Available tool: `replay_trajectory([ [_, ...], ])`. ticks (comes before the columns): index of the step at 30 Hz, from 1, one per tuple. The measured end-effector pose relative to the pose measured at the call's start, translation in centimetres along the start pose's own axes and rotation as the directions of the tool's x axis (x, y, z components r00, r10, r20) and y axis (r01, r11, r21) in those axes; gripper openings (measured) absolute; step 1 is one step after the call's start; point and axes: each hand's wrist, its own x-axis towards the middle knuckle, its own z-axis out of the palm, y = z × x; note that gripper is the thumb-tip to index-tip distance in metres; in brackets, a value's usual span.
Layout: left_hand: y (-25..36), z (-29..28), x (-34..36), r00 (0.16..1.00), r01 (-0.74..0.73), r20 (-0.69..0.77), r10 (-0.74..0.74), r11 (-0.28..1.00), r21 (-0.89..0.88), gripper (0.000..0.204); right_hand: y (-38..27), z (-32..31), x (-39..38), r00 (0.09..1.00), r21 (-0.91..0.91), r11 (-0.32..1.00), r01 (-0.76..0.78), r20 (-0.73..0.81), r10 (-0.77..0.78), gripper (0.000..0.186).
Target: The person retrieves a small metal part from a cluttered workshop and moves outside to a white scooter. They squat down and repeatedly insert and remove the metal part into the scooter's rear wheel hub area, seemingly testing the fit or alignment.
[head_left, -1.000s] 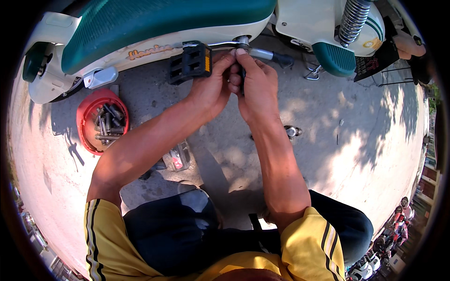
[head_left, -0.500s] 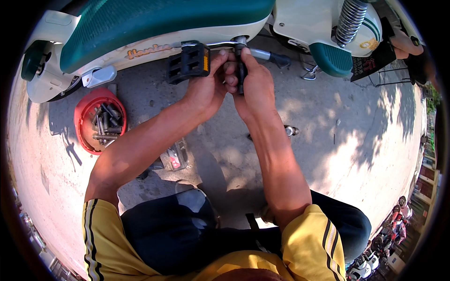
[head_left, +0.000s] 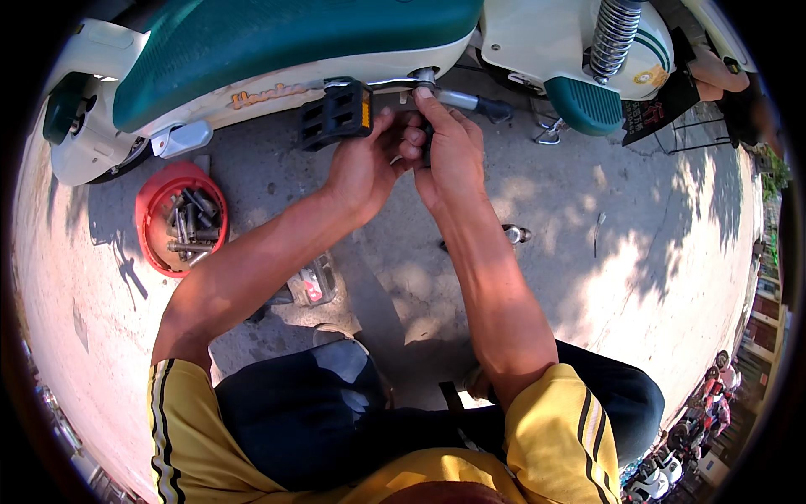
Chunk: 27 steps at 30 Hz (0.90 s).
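Observation:
My right hand is closed around a dark cylindrical tool, mostly hidden by it, with the thumb up at the metal hub on a white and teal scooter. Just left of it, my left hand has curled fingers beside the tool; what they hold, if anything, is hidden. A black pedal with an orange reflector sits just above my left hand. A silver crank arm with a dark end points right from the hub.
A red bowl of metal sockets rests on the concrete at left. A plastic case and a metal tool lie beside my forearms. A spring shock is at upper right. Parked two-wheelers show at the lower right edge.
My left hand has moved slightly down and left, away from the hub. The dark tool, seen upright half a second ago, is now more covered by my right hand and thumb.

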Motion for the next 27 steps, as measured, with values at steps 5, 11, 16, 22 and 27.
replay_trajectory([
  [5, 0.1, 0.3, -0.7, 0.999, -0.004, -0.034, 0.004, 1.0, 0.02, 0.028, 0.2, 0.0, 0.1, 0.998, -0.069, 0.997, 0.047, -0.03, -0.049, 0.032],
  [11, -0.4, 0.0, -0.7, 1.0, 0.003, -0.004, -0.003, 1.0, -0.003, 0.026, -0.2, -0.4, 0.5, 0.999, -0.019, 0.999, -0.048, -0.001, 0.048, 0.036],
  [16, -0.6, -0.5, -0.4, 1.0, -0.004, 0.022, 0.005, 0.997, -0.075, 0.024, -0.2, 0.0, 0.7, 0.998, -0.05, 0.997, -0.061, -0.009, 0.061, 0.037],
  [22, -0.6, -0.2, -0.8, 1.0, -0.009, -0.029, 0.007, 0.998, -0.057, 0.023, 0.2, -0.1, 0.8, 0.996, -0.21, 0.975, 0.08, -0.027, -0.087, 0.033],
  [27, -0.6, -0.2, -1.2, 0.999, -0.003, -0.042, 0.002, 1.0, -0.028, 0.023, 0.1, -0.2, 0.6, 0.998, -0.215, 0.975, 0.057, -0.021, -0.063, 0.032],
])
